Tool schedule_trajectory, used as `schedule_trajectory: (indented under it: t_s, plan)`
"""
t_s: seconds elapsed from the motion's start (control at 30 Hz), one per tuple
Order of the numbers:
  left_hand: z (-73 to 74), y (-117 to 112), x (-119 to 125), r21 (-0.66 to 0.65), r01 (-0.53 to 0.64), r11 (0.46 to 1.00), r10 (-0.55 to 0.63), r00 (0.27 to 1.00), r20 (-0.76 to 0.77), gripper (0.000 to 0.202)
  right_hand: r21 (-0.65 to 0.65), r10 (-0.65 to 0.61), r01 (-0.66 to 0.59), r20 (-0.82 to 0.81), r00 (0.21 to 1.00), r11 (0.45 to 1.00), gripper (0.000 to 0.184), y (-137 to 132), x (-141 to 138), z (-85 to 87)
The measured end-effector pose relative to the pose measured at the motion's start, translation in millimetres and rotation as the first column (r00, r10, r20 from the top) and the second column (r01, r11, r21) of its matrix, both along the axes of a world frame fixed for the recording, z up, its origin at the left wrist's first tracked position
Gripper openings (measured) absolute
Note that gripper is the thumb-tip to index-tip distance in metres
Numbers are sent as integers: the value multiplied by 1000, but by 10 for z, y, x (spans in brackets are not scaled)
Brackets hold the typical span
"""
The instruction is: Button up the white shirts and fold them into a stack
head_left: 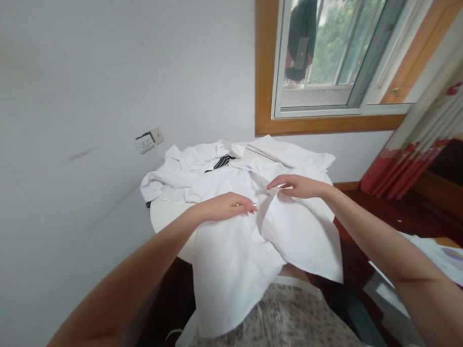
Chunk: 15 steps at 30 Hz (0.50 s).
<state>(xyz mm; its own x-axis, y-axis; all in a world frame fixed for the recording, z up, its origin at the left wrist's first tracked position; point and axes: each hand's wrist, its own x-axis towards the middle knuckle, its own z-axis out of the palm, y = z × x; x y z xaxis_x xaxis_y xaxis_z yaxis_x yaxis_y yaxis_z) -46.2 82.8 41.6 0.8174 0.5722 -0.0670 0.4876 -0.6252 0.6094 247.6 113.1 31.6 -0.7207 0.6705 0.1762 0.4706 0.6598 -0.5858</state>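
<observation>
A white shirt [234,254] lies spread over a small round white table [162,216], its lower part hanging over the near edge onto my lap. My left hand [228,205] rests palm down on the left front panel, fingers stretched flat along the cloth. My right hand [294,185] lies on the right front panel, fingers extended and pressing the fabric near the opening. More white garments [185,167] are piled at the table's far side, with a black-and-white striped piece [221,162] showing among them.
A grey wall with a socket plate [149,141] stands behind the table. A wood-framed window [337,58] is at upper right, with dark clothing hanging outside. Red-and-white curtain [416,152] and dark wooden furniture [426,207] stand to the right.
</observation>
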Motion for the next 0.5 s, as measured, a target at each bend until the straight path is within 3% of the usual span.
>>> schedule_trajectory:
  t_s: [0.03,0.1,0.2,0.27,0.37,0.5]
  plan:
    - [-87,69,4,119,-33,992,32,999,5,42,18,-91,91,4,996,996,42,67,6,-55]
    - [-257,239,-1,368,-99,925,103,995,9,39,96,-291,286,51,955,954,37,210,-4,-168]
    - [-491,510,-10,565,-189,803,237,971,-13,42,208,-504,465,210,838,860,27,379,-89,-310]
    - [-620,651,-2,595,-222,772,329,941,-75,47,199,-505,464,335,796,863,26,447,-176,-348]
    - [-765,756,17,550,-260,793,427,882,-199,57,148,-420,396,417,806,906,14,516,-315,-289]
    - [-905,760,-9,454,-220,863,383,872,-305,70,121,-553,540,155,819,833,15,572,-506,-104]
